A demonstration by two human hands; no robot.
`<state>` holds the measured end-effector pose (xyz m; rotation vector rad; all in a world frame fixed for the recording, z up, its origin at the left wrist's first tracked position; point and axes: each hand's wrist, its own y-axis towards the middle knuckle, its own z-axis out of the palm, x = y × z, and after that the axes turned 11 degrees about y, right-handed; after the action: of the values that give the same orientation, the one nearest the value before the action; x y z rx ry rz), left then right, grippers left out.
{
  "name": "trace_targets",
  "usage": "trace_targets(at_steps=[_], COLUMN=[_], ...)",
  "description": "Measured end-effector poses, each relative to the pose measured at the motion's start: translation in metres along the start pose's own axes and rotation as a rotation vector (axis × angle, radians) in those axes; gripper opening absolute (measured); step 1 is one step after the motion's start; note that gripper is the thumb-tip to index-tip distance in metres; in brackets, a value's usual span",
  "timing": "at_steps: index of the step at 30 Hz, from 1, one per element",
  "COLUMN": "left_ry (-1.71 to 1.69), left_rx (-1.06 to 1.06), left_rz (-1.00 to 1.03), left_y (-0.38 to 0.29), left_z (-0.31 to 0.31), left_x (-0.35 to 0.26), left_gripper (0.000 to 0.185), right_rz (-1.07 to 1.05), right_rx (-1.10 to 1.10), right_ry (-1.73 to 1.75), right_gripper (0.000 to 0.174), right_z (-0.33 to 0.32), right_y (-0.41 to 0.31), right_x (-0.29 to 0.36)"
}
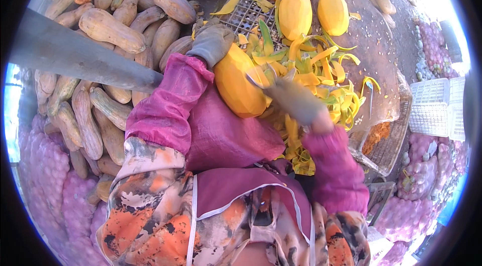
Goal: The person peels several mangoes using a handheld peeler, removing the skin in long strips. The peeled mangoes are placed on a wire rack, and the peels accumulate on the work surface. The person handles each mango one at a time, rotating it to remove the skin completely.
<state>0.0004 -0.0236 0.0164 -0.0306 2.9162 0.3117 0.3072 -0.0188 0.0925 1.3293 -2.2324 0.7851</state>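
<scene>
My gloved left hand point(214, 40) grips the upper end of a peeled orange-yellow squash point(238, 83). The squash leans across my lap, over a magenta cloth cover point(229, 138). At its right side is my gloved right hand point(295, 98), blurred by motion, closed around a peeler point(260, 79) whose metal head lies against or just above the flesh. Long yellow-green peel strips point(320, 66) are heaped beside and beyond that hand. Two other peeled squashes, a larger one point(295, 8) and a smaller one point(333, 8), rest past the heap.
Unpeeled squashes point(111, 29) pile up on the left, crossed by a grey metal post point(83, 53). Ahead lies a plastic crate point(241, 12) with peel scraps. A knife point(370, 100) lies on the brown board point(384, 89) at right, near white crates point(429, 108) and mesh sacks point(418, 183).
</scene>
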Motion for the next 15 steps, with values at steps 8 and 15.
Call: trace_targets(at_steps=[8, 15], left_ry=[0.161, 0.129], left_rx=[0.022, -0.107], left_rz=[0.098, 0.092], left_y=[0.01, -0.002], left_z=[0.016, 0.011], left_x=[0.009, 0.004], left_gripper=[0.032, 0.021], right_rz=[0.327, -0.075], right_rx=[0.099, 0.134], right_ry=[0.266, -0.04], right_gripper=[0.032, 0.03], right_z=[0.037, 0.013], right_y=[-0.06, -0.024], right_x=[0.01, -0.03])
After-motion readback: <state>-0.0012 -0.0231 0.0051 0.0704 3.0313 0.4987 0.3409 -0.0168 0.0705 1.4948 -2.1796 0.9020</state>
